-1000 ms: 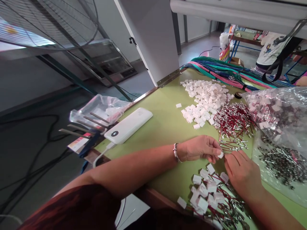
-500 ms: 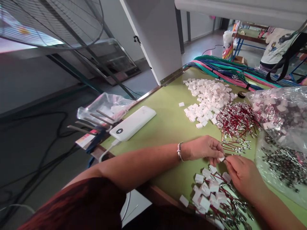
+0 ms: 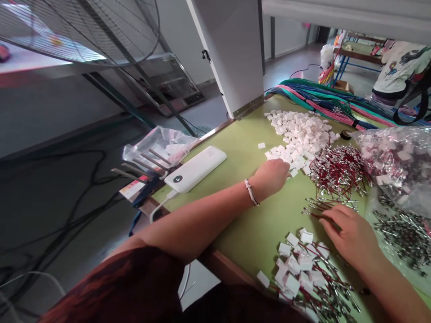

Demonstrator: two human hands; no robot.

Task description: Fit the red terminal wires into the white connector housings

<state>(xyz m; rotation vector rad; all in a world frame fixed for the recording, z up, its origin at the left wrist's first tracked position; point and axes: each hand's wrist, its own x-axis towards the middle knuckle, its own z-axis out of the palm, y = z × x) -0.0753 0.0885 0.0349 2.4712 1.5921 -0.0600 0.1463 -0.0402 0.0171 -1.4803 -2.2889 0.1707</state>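
Observation:
My left hand (image 3: 271, 176) reaches forward to the near edge of a pile of small white connector housings (image 3: 301, 133). Its fingers curl down onto the pieces and hide what they grip. My right hand (image 3: 350, 234) lies lower right, fingertips pinched on one of the few loose red wires with metal terminals (image 3: 328, 206). Behind these wires lies a bigger heap of red wires (image 3: 337, 168). In front of my right hand is a pile of housings with wires fitted (image 3: 301, 267). All of it sits on a green table (image 3: 242, 224).
A white power bank (image 3: 198, 168) with a cable lies at the table's left edge beside a crumpled plastic bag (image 3: 158, 144). Clear bags of parts (image 3: 399, 163) fill the right. Coloured cable bundles (image 3: 319, 98) and a white column (image 3: 232, 49) stand behind. Another person (image 3: 400, 67) sits far right.
My hands have parted. The left one moved up and away to the white housing pile; the right one dropped to the loose red wires. The piece they held together lies on the near pile.

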